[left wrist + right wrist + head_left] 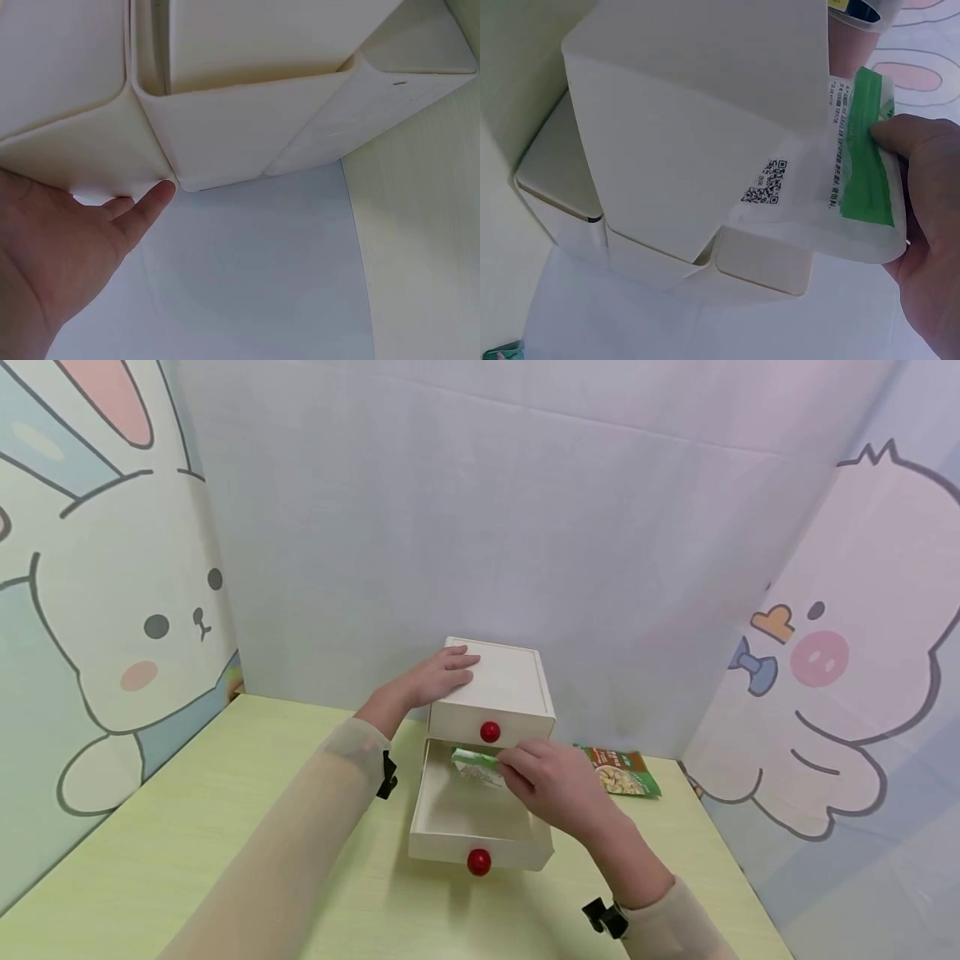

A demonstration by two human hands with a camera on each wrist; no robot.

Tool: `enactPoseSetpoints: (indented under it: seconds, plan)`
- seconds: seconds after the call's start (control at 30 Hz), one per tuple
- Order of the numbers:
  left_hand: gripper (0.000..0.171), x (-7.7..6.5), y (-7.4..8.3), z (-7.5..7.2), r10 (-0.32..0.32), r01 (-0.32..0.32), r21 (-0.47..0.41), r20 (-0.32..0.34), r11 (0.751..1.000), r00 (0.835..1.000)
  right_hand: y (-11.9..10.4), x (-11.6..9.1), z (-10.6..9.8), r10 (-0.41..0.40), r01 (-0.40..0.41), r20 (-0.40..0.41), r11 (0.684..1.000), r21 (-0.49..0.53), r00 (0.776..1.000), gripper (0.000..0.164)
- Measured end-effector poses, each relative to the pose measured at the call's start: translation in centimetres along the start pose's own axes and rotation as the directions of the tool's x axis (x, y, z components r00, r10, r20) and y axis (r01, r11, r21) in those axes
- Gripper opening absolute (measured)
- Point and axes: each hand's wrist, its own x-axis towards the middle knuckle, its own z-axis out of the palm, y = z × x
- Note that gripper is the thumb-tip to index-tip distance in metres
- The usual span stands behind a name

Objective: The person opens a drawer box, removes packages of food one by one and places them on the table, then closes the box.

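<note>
A small white two-drawer cabinet [510, 677] with red knobs stands on the table. Its lower drawer [438, 847] is pulled out, while the upper one is closed. My left hand [431, 678] rests on the cabinet's top left edge, fingers extended; the left wrist view shows that hand [67, 247] along the cabinet's side. Over the pulled-out drawer, my right hand [558, 785] pinches one end of a white-and-green plastic packet [480, 768]. In the right wrist view the packet [866, 165] shows printed text and a QR code, its far part hidden behind the drawer wall.
Right of the cabinet, a green-and-brown food packet [622, 772] lies on the pale table [345, 893]. A grey-white curtain [495, 527] hangs right behind, with cartoon-printed panels at both sides. A pink-and-white container [855, 41] appears at the right wrist view's top edge.
</note>
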Motion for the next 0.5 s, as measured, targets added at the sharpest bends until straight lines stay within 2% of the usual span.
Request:
enactPoseSetpoints:
  seconds: [0.13,0.27,0.4,0.5]
  plan:
    - [0.058,0.0,0.0,0.0,0.000,0.000,0.010,0.005,1.000,1.000,0.4,-0.1,-0.8,0.000,0.000,-0.081,1.000,-0.008,0.997,0.017]
    - [0.058,0.1,-0.1,0.1,0.012,-0.012,0.014,0.006,1.000,1.000,0.9,-0.2,-1.9,0.015,-0.009,-0.152,0.999,0.035,0.988,0.020]
    - [0.058,0.1,-0.1,0.1,0.019,-0.019,0.003,-0.001,1.000,1.000,1.3,-0.5,-3.2,0.036,-0.019,-0.186,0.996,0.090,0.982,0.022]
    - [0.058,0.2,-0.1,0.0,0.016,-0.016,0.007,-0.002,1.000,1.000,1.4,-0.7,-4.4,0.046,-0.023,-0.205,0.993,0.112,0.978,0.017]
